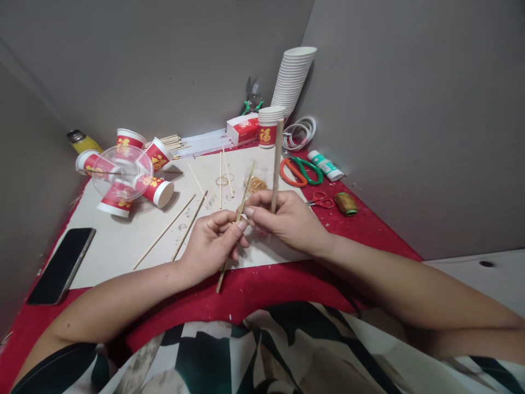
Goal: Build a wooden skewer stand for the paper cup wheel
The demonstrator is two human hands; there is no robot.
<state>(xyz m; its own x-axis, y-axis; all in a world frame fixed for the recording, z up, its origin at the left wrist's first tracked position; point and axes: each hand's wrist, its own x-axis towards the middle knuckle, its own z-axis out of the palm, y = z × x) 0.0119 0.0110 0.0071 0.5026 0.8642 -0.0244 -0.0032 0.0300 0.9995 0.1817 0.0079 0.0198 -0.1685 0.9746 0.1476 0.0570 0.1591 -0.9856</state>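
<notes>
While my left hand (213, 236) pinches a thin, olive-brown wooden stick (221, 278) between thumb and fingers, my right hand (290, 220) meets it at the centre of the frame. The thin stick lies aslant, its lower end projecting below my left hand, its upper end leaning right. My right fingers are closed on a thicker, flat, brown wooden stick (278, 158), which stands nearly upright above the hand. The thumb and forefinger of that hand come together at the thin stick; whether they grip it, I cannot tell.

Beneath both hands: a white flat sheet (106, 246) on a red surface (254, 295). Left of my left hand, two slender wooden sticks (164, 232) slant up to the right. Just beyond the hands lies a small heap of golden-brown bands (257, 184).

Upper left: red-and-white paper cups (163, 194) bearing gold characters, grouped around a clear round plastic disc (123, 174). Lower left: a black phone (61, 265), overlapping the sheet. Upper right of centre: a tall, slanting stack of white paper cups (292, 79). Right of centre, beside my right hand: small red-handled scissors (322, 201) and an olive-gold spool (346, 203).
</notes>
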